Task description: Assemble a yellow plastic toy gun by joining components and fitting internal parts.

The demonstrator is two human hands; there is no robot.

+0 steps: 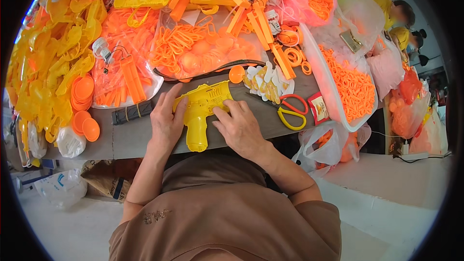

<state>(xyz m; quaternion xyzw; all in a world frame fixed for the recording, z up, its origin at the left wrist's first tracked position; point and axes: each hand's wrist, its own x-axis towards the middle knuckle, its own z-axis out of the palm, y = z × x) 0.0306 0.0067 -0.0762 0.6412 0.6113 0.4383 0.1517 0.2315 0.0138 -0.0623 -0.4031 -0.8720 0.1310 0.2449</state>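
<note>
Step in hand looks like steadying and turning a yellow, translucent plastic pistol-shaped shell (205,99); it sits at the near edge of a grey table (133,137), between both hands, in front of the brown shirt (227,217); left hand (166,111) has its thumb against the shell's left end, fingers spread beyond it, cannot tell if that grip closes underneath; right hand (239,125) is half curled, fingertips touching the lower right edge, cannot tell if that grip pinches or just rests; next move probably calls for the left to brace the shell while right fingertips work its edge, without tipping it; long axis of the body runs left to right, right end tilted slightly away from the person; broad end points right, stubby handle points back toward the person's lap.
</note>
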